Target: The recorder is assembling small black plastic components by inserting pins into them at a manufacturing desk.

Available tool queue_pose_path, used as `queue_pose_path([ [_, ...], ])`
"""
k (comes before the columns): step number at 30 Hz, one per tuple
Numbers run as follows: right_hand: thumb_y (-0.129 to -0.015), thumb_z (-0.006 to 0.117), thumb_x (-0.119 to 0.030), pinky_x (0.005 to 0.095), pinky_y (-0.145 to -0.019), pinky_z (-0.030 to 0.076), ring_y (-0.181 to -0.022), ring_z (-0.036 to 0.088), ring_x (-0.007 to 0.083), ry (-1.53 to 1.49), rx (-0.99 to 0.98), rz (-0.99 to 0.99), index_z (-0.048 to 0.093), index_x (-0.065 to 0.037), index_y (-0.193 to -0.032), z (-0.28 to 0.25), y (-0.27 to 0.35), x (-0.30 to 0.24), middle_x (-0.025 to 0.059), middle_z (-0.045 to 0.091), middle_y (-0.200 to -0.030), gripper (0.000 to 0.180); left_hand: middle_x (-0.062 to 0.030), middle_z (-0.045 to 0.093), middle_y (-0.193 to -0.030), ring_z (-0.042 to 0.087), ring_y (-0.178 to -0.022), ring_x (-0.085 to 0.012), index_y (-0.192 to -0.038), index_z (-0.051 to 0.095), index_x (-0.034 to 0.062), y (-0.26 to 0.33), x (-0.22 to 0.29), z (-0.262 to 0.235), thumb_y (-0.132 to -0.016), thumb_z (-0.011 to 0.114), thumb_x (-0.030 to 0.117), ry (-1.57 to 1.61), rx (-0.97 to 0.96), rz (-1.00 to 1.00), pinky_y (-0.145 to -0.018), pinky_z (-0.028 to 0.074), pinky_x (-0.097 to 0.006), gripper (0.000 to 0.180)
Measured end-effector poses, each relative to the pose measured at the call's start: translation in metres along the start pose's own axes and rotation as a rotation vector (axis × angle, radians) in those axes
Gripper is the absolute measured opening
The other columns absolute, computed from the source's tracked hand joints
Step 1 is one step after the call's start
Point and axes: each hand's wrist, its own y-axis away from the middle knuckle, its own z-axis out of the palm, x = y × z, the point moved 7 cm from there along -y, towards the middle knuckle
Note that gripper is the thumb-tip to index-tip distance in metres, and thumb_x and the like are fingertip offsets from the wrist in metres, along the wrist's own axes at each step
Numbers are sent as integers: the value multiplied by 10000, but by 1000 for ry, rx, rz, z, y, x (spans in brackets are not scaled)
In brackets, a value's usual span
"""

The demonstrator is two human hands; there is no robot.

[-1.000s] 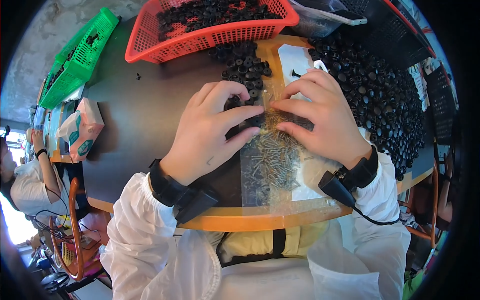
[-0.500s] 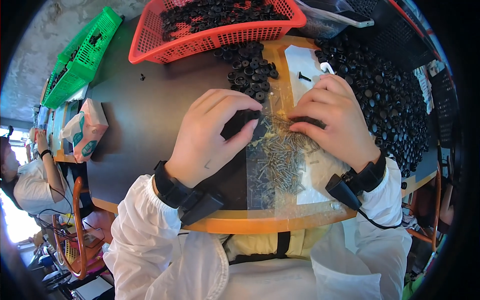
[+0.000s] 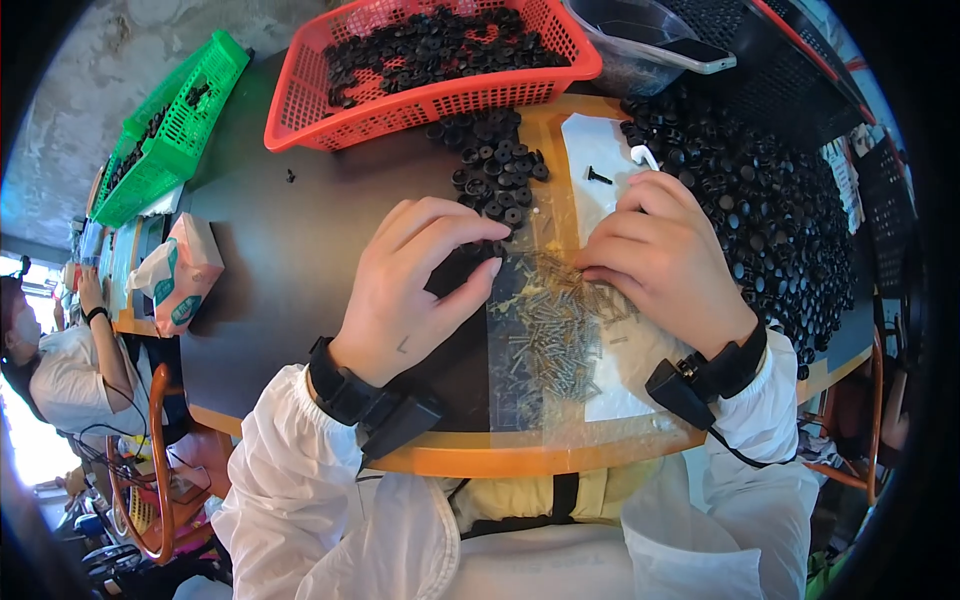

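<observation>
- Two hands sit near each other: the left hand (image 3: 395, 285) pinches a small black part (image 3: 499, 251), probably to steady it.
- The right hand (image 3: 665, 262) has its fingertips at the screw heap (image 3: 550, 340); whether they grip one, I cannot tell.
- Black discs (image 3: 508, 172) lie just beyond, seemingly for short reach.

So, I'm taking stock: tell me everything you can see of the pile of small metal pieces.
The pile is a loose heap of slender, ridged pieces like screws, mostly silvery, some yellowish. They lie at many angles, dense in the middle and scattered at the edges. It sits near the front edge of the table, over clear film and partly on a white sheet. The right hand touches or nearly touches its far edge; whether it grips a piece is unclear.
</observation>
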Motion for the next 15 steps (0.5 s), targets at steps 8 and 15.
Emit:
queue_pose_path([
  [8,-692,736,-111,369,-883,432,-891,545,224,-76,-29,53,674,-106,-814,2,0,9,-7,608,-856,137,-88,664,-1015,627,-940,-273,-1019,682,58,1,2,4,-748,720,2,1,-44,27,-834,491,-354,279],
  [15,-645,778,-117,384,-937,426,-949,546,224,-31,-42,23,701,-117,-834,2,3,6,-22,619,-886,204,-77,661,-985,606,-848,-219,-1028,684,52,2,2,6,-754,728,8,6,-55,30,-748,495,-307,281],
])
